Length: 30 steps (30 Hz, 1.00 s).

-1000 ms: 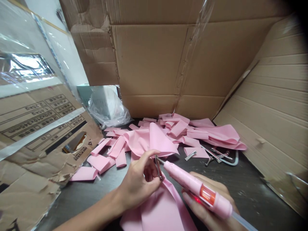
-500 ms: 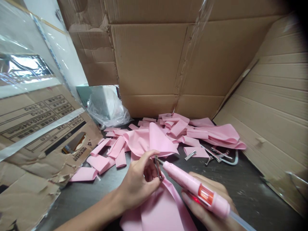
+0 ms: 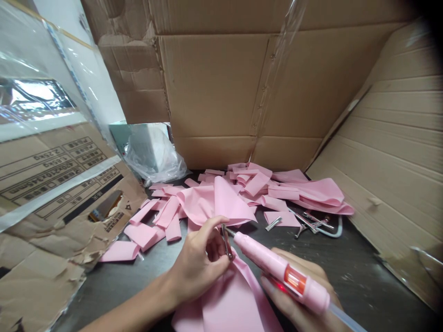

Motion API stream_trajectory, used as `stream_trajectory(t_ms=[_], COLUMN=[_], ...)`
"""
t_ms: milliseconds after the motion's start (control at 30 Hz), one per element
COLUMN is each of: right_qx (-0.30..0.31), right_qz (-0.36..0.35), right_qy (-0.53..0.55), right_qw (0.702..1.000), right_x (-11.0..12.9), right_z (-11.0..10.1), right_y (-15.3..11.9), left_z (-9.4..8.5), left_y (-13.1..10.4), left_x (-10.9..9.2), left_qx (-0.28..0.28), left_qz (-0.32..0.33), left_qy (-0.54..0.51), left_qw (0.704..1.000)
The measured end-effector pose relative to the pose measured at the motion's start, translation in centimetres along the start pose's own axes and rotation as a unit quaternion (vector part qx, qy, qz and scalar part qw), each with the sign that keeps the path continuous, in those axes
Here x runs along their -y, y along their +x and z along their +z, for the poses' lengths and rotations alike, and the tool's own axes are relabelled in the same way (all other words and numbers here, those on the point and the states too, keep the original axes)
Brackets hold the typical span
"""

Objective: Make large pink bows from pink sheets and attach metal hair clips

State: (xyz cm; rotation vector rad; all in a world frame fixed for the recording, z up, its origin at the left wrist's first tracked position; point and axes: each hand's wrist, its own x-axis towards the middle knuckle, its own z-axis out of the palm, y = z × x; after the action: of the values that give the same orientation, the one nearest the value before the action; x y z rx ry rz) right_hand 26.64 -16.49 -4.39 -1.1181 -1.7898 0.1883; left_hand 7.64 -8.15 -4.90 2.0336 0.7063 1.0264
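Between the thumb and fingers of my left hand [image 3: 199,260] is a small metal hair clip [image 3: 226,242], held upright. My right hand [image 3: 302,286] is wrapped round a pink hot glue gun [image 3: 277,265] with a lit red light and a clear glue stick [image 3: 346,318] at its back. The gun's metal nozzle meets the upper end of the clip; whether glue is on it is too small to tell. Below my left hand lies a folded pink sheet [image 3: 228,304], its top edge close to the clip. Another curled pink sheet [image 3: 221,203] sits just beyond my fingers.
Many pink folded strips [image 3: 169,212] cover the dark table [image 3: 360,272] at the back. Several metal clips [image 3: 313,221] lie at right beside a pale cable [image 3: 337,233]. Cardboard walls [image 3: 214,83] stand behind and on both sides. A plastic-wrapped box [image 3: 152,147] is at back left.
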Motion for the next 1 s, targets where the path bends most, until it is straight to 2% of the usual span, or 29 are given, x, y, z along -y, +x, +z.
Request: stream_trajectory(t_ms=[667,1000], right_qx=[-0.012,-0.04], right_qz=[-0.008,-0.007], right_qy=[-0.026,-0.044], right_qw=[1.0,0.998], right_x=[0.09,0.14], right_z=[0.01,0.22], right_y=[-0.01,-0.19], left_z=[-0.06,-0.09], left_y=[-0.03,-0.01], left_x=[-0.03,-0.08], left_qx=[0.005,0.005], left_qz=[-0.011,-0.015], left_qy=[-0.007,-0.001], left_qw=[1.0,1.0])
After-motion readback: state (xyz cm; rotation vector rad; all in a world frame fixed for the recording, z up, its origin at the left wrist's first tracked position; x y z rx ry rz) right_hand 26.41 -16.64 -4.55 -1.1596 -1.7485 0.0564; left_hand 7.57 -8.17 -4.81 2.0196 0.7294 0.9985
